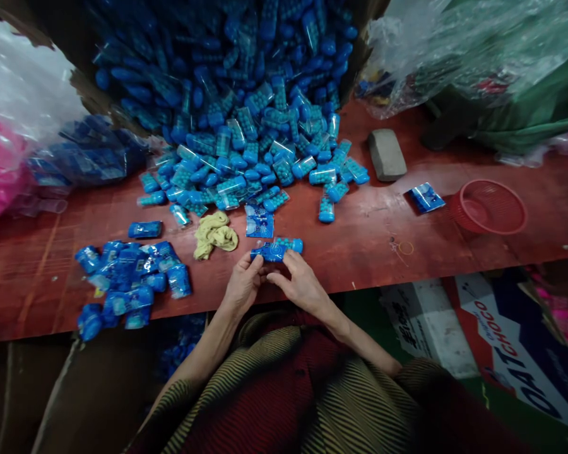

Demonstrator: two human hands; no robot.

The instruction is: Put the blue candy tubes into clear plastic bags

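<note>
Close to the table's front edge, my left hand (243, 282) pinches the left end of a blue printed wrapper (273, 252). My right hand (303, 282) is closed on a small clear bottle (291, 244) of blue balls with a blue cap, at the wrapper's right end. How far the bottle sits inside the wrapper is hard to see. Just beyond my hands lies a stack of flat blue wrappers (259, 222). A crumpled yellow cloth (215, 236) rests left of them. Further left is a pile of wrapped blue bottles (132, 277), with one lone wrapped piece (144, 229) behind it.
A large heap of blue-ball bottles (246, 145) spills from a torn carton (92, 94) at the back. To the right are a grey block (387, 155), another blue packet (426, 198) and a red mesh basket (490, 207). Printed cartons (506, 347) stand below the table's right side.
</note>
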